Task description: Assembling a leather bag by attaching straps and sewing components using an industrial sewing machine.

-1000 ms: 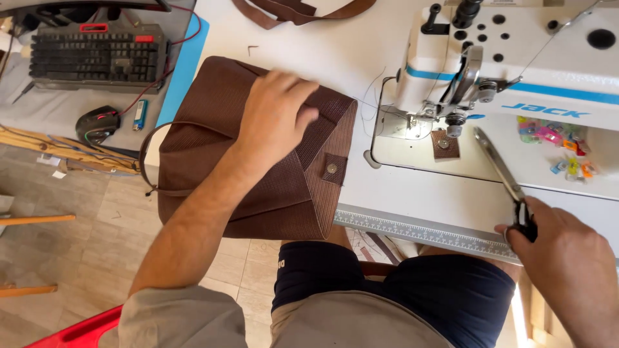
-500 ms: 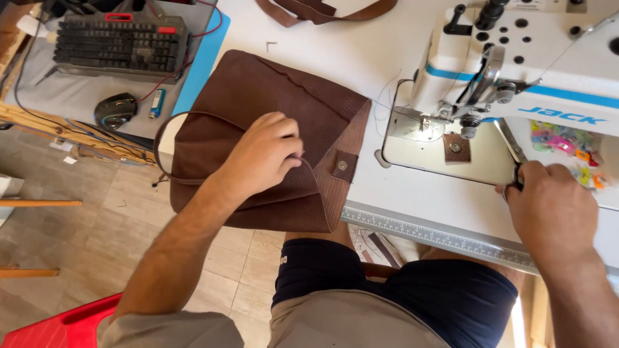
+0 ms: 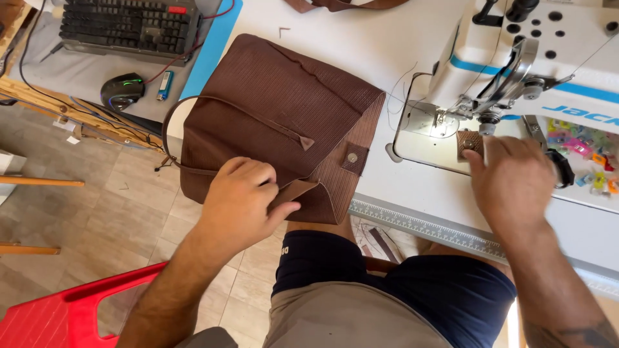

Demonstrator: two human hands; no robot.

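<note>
Brown leather bag lies flat on the white table, just left of the sewing machine; left hand pinches its lower flap edge, fingers clenched on the leather. Right hand reaches a small brown leather patch under the machine's needle w/ scissors near it, grip can't tell (blurred). Looks like the positioning step; next prob. calls for steadying the patch by the presser foot.

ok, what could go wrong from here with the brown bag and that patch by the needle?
1. The right hand reaches for the small brown leather patch close under the white sewing machine needle; fingers could get pricked.
2. The brown textured leather bag overhangs the white table edge, gripped only by the left hand; it might slide off.
</note>
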